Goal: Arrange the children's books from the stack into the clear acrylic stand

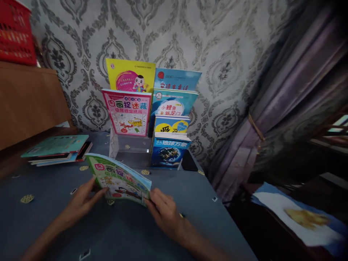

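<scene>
Green book [121,181] | left hand [86,197], right hand [166,210] angled inward | fingers clamped on opposite sides

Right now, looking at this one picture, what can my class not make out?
All in the head view:
Green book: its back faces away, hidden by the book itself.
Left hand: some fingertips are hidden behind that book.
Lower books in the stack: covers hidden by the teal top book.
Red basket: cut off by the left edge.
Yellow patch, lower right: too blurred to identify.
</scene>
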Tool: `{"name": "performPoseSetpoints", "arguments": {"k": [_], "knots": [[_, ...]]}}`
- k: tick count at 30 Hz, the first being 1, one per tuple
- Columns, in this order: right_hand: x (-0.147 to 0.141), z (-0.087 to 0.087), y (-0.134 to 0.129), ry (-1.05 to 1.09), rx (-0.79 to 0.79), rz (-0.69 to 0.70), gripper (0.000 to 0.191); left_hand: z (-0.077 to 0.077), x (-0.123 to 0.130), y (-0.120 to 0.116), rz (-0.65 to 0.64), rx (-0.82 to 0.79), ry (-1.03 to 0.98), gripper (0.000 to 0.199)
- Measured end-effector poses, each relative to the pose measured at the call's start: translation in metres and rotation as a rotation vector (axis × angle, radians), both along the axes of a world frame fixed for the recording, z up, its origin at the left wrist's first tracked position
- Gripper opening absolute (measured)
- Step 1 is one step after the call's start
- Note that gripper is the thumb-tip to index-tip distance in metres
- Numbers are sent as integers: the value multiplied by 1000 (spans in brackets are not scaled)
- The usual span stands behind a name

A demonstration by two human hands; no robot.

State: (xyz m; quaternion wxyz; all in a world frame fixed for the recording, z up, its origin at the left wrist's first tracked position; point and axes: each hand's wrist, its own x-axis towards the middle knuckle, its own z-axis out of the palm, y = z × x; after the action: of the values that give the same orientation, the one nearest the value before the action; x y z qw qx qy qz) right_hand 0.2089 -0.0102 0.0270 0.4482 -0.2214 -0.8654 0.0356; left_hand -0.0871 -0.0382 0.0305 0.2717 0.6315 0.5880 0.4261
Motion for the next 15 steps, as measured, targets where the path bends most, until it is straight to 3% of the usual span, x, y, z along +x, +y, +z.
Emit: {"name": "performPoseSetpoints", "arguments": {"k": [6, 15], "knots": [[-17, 2, 20, -80, 88, 27, 33, 10, -5, 26, 9, 26, -122, 45], [-35, 1, 69, 12, 118, -31, 32, -4, -14, 72, -1, 181, -180, 51]]}}
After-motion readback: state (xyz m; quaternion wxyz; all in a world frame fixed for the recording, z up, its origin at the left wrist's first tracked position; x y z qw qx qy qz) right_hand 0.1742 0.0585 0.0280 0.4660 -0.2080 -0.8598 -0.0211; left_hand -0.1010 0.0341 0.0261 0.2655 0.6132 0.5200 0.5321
